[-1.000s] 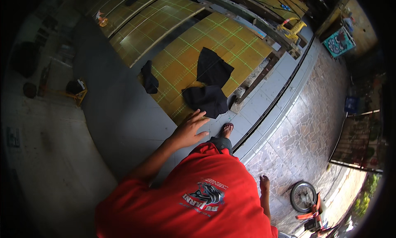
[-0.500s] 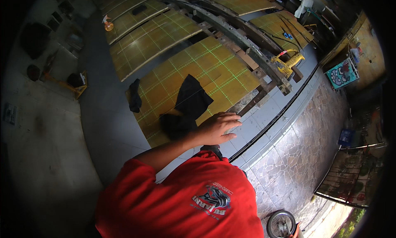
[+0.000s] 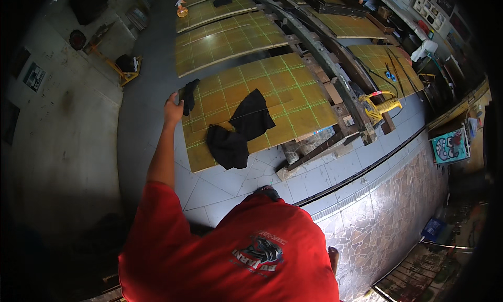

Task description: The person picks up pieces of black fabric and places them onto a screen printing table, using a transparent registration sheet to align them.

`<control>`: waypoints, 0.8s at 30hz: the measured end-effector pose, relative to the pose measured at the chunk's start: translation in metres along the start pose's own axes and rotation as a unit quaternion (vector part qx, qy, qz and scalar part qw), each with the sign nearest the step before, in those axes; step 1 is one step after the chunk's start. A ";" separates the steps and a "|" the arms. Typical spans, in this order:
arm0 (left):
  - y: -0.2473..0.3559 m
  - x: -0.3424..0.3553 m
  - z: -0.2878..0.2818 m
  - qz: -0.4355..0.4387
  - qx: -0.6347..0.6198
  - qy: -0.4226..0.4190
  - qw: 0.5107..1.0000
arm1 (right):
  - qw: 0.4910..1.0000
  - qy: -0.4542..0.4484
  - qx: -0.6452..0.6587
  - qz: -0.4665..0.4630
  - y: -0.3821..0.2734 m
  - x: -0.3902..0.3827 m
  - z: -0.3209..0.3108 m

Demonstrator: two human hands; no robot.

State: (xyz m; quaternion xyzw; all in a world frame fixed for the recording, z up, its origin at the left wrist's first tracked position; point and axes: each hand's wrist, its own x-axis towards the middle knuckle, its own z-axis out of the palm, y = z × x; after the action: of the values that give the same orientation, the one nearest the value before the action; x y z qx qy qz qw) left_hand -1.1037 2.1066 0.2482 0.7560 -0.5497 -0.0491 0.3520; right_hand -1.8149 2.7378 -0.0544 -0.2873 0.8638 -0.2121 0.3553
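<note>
My left hand (image 3: 173,109) reaches out at the left edge of the nearest yellow-brown board (image 3: 293,92), which is marked with green grid lines. Its fingers look apart, right beside a small dark cloth piece (image 3: 189,96) hanging over that edge; whether they touch it I cannot tell. Two larger black cloth pieces lie on the same board: one flat piece (image 3: 253,115) near the middle and a crumpled one (image 3: 228,147) at the near edge. My right hand (image 3: 334,257) shows only in small part beside my red shirt, its fingers mostly hidden.
More boards (image 3: 225,42) stand in a row behind, along a long metal rail (image 3: 335,74). A yellow tool (image 3: 380,107) rests at the rail's near end. Blue-handled scissors (image 3: 391,76) lie on a board to the right. An orange spray bottle (image 3: 182,8) stands far left.
My left hand has swung left from above the board's near corner to the small dark cloth at the left edge. The view has shifted, and my right hand now shows slightly.
</note>
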 end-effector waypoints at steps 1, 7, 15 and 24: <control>-0.015 0.006 -0.005 -0.038 0.018 -0.033 0.999 | 0.984 -0.008 0.089 0.157 -0.020 0.012 -0.016; -0.048 0.014 0.017 -0.046 0.160 -0.181 0.969 | 0.994 0.049 0.099 0.013 -0.107 0.065 -0.042; -0.060 0.013 0.025 -0.015 0.124 -0.108 0.986 | 0.996 -0.073 -0.020 -0.055 -0.195 0.046 0.041; -0.088 0.007 -0.036 0.012 -0.238 0.176 0.955 | 0.990 -0.138 -0.035 -0.006 -0.204 -0.008 0.080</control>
State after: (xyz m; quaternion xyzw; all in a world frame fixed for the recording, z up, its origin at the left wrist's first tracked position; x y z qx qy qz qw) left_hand -1.0143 2.1307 0.2255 0.6399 -0.4608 -0.0406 0.6136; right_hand -1.6812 2.5781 0.0130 -0.3311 0.8119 -0.1417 0.4595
